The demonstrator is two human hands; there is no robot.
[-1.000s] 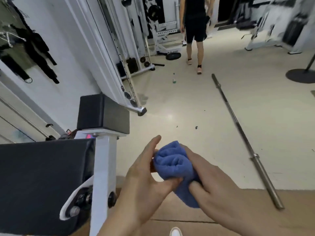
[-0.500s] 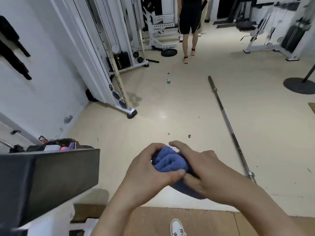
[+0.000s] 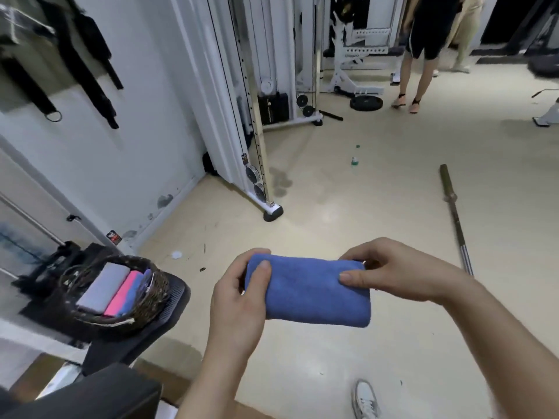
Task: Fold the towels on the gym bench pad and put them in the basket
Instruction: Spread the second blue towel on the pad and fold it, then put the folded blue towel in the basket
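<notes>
Folding is looking done on this one: both hands are gripping a blue towel (image 3: 308, 293), the left hand (image 3: 236, 300) pinching its left end with the thumb on top and the right hand (image 3: 396, 272) pinching the right end. The hands are staying apart, with the towel lying flat between them as a compact rectangle, in mid-air over the floor (image 3: 378, 231) and touching nothing else. Judging by that, the step is shifting from fold to placement. The basket (image 3: 158, 290) is sitting well off to the left and lower, on a black mesh seat (image 3: 172, 316), holding a grey towel (image 3: 102, 287), a pink towel (image 3: 122, 293) and a blue one side by side. The next move is likely calling for a swing left and down, slotting the towel in beside those. The fold could be springing open if one hand lets go early. The bench pad (image 3: 90, 397) is showing only as a dark corner at bottom left, with no towels visible on that part. The room is reading as a gym, with a cable machine (image 3: 251, 116), a barbell (image 3: 453, 213) lying on the floor, a small bottle (image 3: 355, 157), a weight plate (image 3: 366, 102), black straps (image 3: 87, 55) hanging on the white wall, another person (image 3: 423, 49) standing far back and a white shoe (image 3: 366, 399) at the bottom edge.
</notes>
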